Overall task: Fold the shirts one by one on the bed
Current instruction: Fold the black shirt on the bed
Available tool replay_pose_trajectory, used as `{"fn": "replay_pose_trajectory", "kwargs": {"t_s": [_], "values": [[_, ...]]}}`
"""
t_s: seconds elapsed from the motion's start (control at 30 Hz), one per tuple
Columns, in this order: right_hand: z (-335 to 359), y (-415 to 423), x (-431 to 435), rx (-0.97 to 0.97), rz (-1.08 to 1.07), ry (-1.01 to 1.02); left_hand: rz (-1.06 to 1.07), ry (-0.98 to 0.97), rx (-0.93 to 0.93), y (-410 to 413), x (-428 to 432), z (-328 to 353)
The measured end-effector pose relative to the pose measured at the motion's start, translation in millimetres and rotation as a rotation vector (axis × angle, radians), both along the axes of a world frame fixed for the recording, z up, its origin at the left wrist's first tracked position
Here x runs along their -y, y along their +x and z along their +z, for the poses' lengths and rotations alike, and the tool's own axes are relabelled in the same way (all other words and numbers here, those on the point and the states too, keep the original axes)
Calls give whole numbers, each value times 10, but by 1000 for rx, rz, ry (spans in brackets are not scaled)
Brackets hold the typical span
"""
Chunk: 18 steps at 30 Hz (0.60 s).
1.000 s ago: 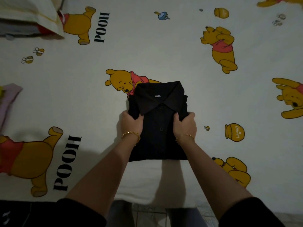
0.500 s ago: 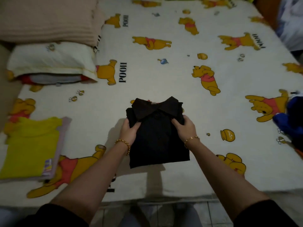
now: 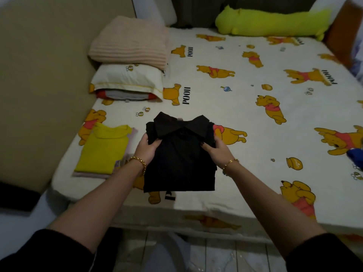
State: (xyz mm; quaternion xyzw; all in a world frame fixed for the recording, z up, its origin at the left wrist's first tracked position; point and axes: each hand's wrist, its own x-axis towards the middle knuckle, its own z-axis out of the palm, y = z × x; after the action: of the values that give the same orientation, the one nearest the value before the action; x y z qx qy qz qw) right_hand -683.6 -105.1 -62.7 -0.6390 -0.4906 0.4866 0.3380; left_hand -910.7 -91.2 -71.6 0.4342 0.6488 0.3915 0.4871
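A folded black collared shirt (image 3: 180, 160) hangs just above the near part of the bed (image 3: 245, 107), collar pointing away from me. My left hand (image 3: 146, 149) grips its left edge with the thumb on top. My right hand (image 3: 215, 152) grips its right edge the same way. To the left, a folded yellow shirt (image 3: 102, 150) lies on top of a pale pink garment (image 3: 92, 174) on the sheet.
A white pillow (image 3: 127, 79) with a pink folded blanket (image 3: 129, 42) on it sits at the bed's far left. A green plush bolster (image 3: 271, 22) lies along the far edge. Something blue (image 3: 355, 154) shows at the right edge. A beige wall flanks the left.
Both hands have lifted the folded black shirt off the sheet and carried it slightly left. My head has risen, so more of the bed is in view.
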Motion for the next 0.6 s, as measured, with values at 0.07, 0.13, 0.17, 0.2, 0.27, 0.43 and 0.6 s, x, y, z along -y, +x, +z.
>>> {"fn": "replay_pose_trajectory", "kwargs": {"t_s": [0.07,0.13,0.17,0.2,0.27,0.43,0.6], "values": [[-39,-169,152,31,19,-20,19,-6,4,-178,231,8],[-62,-367,305,45,43,-45,46,-37,5,-373,452,-4],[-80,-474,362,54,57,-56,58,-41,16,-474,545,-2],[-93,-585,400,64,72,-61,66,-45,27,-586,608,-25],[-121,-807,428,76,100,-67,75,-52,9,-810,678,-60],[-268,-1424,295,73,122,-103,98,-102,-8,-1391,581,-137],[-536,-2286,-82,106,137,-159,110,-204,-30,-2226,203,-403]]}}
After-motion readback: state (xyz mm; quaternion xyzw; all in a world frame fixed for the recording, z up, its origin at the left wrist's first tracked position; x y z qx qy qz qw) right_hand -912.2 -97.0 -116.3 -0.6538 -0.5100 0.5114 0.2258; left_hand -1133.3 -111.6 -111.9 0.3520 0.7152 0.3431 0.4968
